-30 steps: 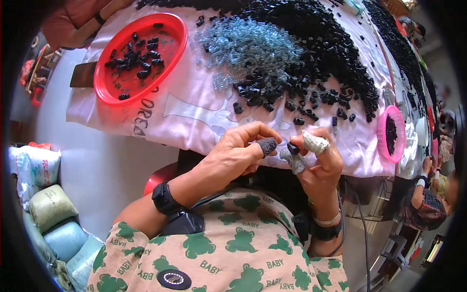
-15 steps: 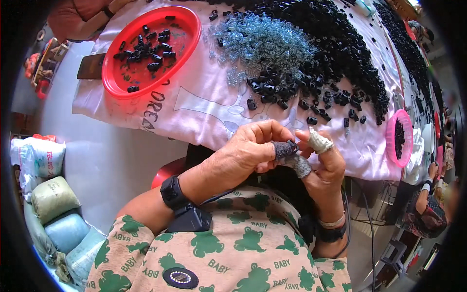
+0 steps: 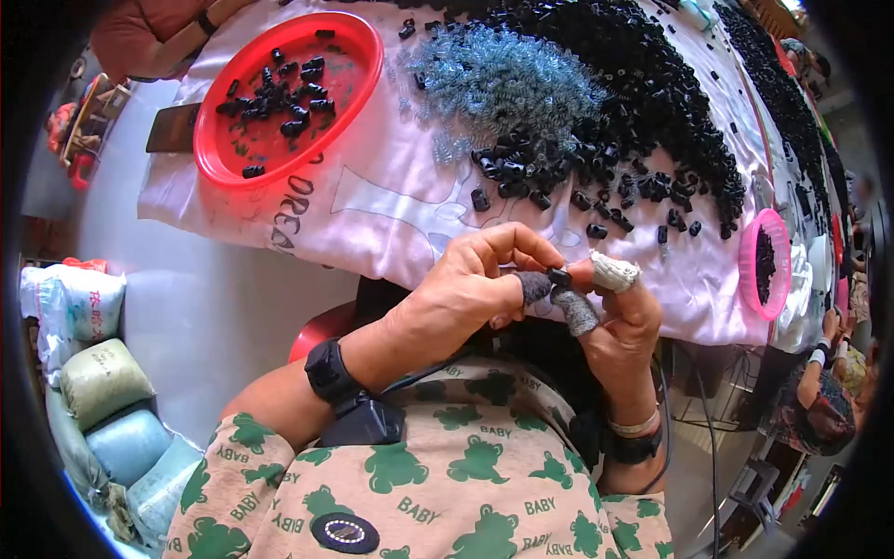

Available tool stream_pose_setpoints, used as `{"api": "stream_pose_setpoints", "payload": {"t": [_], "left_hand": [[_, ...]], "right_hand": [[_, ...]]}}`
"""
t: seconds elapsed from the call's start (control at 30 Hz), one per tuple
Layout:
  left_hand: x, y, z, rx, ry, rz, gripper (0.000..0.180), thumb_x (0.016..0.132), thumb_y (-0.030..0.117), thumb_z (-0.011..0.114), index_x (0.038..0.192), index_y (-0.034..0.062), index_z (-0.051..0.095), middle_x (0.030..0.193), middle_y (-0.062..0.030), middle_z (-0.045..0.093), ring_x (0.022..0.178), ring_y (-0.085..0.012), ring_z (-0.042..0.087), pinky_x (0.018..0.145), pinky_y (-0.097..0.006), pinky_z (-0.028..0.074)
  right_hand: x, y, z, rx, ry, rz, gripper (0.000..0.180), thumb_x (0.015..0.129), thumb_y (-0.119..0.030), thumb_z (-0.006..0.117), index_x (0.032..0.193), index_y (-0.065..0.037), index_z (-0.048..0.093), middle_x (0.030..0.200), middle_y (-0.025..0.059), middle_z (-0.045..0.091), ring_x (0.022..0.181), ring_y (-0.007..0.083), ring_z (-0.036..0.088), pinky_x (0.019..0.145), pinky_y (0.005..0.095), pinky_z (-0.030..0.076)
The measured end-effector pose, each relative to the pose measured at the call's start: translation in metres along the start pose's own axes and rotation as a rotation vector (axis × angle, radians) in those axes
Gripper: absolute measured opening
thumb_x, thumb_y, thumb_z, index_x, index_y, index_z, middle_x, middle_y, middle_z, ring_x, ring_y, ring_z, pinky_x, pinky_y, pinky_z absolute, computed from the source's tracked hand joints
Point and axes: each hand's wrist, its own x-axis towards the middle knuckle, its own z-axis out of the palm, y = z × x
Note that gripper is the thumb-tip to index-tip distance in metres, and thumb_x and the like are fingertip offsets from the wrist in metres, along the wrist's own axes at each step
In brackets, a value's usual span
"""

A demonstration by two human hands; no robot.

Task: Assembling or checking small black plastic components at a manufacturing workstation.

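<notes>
My left hand (image 3: 475, 275) and my right hand (image 3: 622, 312) meet in front of my chest, just past the table's near edge. A small black plastic part (image 3: 559, 278) sits pinched between the fingertips of both. The left thumb wears a dark cloth cover; the right thumb and forefinger have grey and white ones. Beyond the hands, on the cloth, lies a big heap of similar black parts (image 3: 652, 102). Against that heap rests a pile of pale blue metal springs (image 3: 507, 84). Whether a spring is in my fingers is too small to tell.
A red round tray (image 3: 365, 102) with several black parts stands at the left, beside a dark flat object (image 3: 173, 128). At the right is a pink basket (image 3: 782, 252) holding small black pieces. Full sacks (image 3: 105, 380) lie on the floor at left. Other people sit nearby.
My left thumb has drawn back a little from the black part, which now shows more plainly between the fingertips. The right hand has shifted slightly.
</notes>
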Motion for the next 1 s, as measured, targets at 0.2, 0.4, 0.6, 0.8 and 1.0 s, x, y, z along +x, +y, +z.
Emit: {"api": "stream_pose_setpoints", "payload": {"t": [0.2,0.4,0.6,0.8,1.0], "left_hand": [[-0.001,-0.001,0.000,-0.079,0.030,0.008,0.030,0.089,0.013,0.060,0.116,-0.0015,0.059,0.093,-0.0043,0.064,0.070,-0.0053,0.058,0.057,-0.016,0.043],[-0.002,0.002,0.001,-0.020,0.009,0.043,0.029,0.090,0.013,0.059,0.115,-0.0020,0.059,0.097,-0.0048,0.064,0.072,-0.0056,0.059,0.059,-0.016,0.044],[-0.003,0.005,0.003,-0.026,-0.025,0.071,0.030,0.092,0.017,0.062,0.114,-0.0019,0.059,0.095,-0.0042,0.064,0.070,-0.0051,0.058,0.058,-0.017,0.044],[-0.001,0.006,0.003,0.229,-0.021,0.027,0.023,0.091,0.019,0.066,0.105,0.0021,0.059,0.081,-0.0003,0.061,0.064,-0.0030,0.054,0.054,-0.016,0.040],[-0.001,0.008,0.008,0.310,0.010,-0.086,0.013,0.086,0.007,0.059,0.097,0.0025,0.059,0.075,0.0008,0.059,0.060,-0.0043,0.053,0.052,-0.020,0.041]], "right_hand": [[-0.004,0.007,0.002,0.257,0.052,0.106,0.033,0.078,0.010,0.069,0.108,-0.002,0.062,0.100,0.0054,0.066,0.092,0.0141,0.064,0.084,0.0266,0.051],[0.000,0.004,0.002,0.577,0.030,0.280,0.029,0.082,0.008,0.067,0.109,-0.001,0.060,0.100,0.0063,0.066,0.093,0.0141,0.065,0.085,0.0272,0.052],[0.002,0.005,-0.005,0.663,-0.022,0.396,0.028,0.083,0.007,0.068,0.108,-0.001,0.060,0.098,0.0060,0.067,0.091,0.0140,0.065,0.081,0.0261,0.053],[0.001,-0.010,-0.005,0.214,-0.028,0.255,0.025,0.079,0.006,0.068,0.103,-0.001,0.065,0.093,0.0052,0.066,0.085,0.0135,0.064,0.076,0.0246,0.051],[0.010,-0.016,-0.008,-0.127,-0.154,0.009,0.035,0.071,0.003,0.070,0.106,-0.003,0.069,0.092,0.0140,0.065,0.082,0.0262,0.066,0.070,0.0316,0.053]]}}
